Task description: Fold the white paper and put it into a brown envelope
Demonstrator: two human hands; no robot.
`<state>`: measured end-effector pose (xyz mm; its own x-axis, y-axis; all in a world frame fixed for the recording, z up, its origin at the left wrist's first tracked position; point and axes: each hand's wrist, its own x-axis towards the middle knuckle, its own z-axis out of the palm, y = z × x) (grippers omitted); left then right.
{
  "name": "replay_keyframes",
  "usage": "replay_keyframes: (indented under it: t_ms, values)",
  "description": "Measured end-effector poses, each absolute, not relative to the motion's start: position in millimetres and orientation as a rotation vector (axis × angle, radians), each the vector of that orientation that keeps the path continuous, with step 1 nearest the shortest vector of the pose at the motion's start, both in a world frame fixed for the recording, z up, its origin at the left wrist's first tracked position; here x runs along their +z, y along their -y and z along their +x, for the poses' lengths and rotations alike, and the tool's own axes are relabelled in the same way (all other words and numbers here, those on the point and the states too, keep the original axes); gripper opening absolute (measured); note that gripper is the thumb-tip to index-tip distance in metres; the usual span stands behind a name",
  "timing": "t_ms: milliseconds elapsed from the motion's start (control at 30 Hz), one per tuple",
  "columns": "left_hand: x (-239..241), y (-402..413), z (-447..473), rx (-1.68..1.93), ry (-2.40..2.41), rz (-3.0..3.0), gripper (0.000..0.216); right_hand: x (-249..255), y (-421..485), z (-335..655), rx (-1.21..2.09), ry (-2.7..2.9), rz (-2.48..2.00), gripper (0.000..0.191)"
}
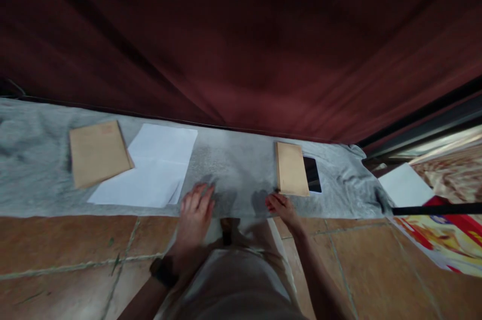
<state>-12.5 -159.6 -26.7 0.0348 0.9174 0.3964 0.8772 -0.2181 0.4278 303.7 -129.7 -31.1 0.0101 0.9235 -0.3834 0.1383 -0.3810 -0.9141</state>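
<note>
Head view: left hand (196,209) loosely spread at the near edge of the grey cloth (241,159), no object visible in it, just beside the white sheets (150,169). Right hand (282,208) curled, fingertips by the near-left corner of the right brown packet (292,169); can't tell if it grips anything. Dark flat device (312,174) sits partly under or against that packet; left brown packet (98,154) overlaps sheets. Handling, my judgement: light fingertips, flat palm on paper, avoid dragging cloth.
</note>
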Motion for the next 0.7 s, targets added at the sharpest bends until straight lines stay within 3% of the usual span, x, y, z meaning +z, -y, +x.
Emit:
replay_keyframes:
  t_ms: [267, 433, 700]
  values:
    - [-34.4, 193.5, -98.6, 0.676, -2.406, 2.046, 0.076, -36.5, 116.2, 205.5, 1.453, 1.551, -1.485, 0.034]
    - [-44.5, 194.5, -117.5, 0.578, -2.408, 2.096, 0.07, -32.8, 109.5, 171.8, 1.317, 1.84, -1.473, 0.025]
    - [-25.8, 179.9, -143.0, 0.356, -2.296, 2.13, 0.05, -38.5, 109.1, 169.2, 1.298, 1.843, -1.561, 0.026]
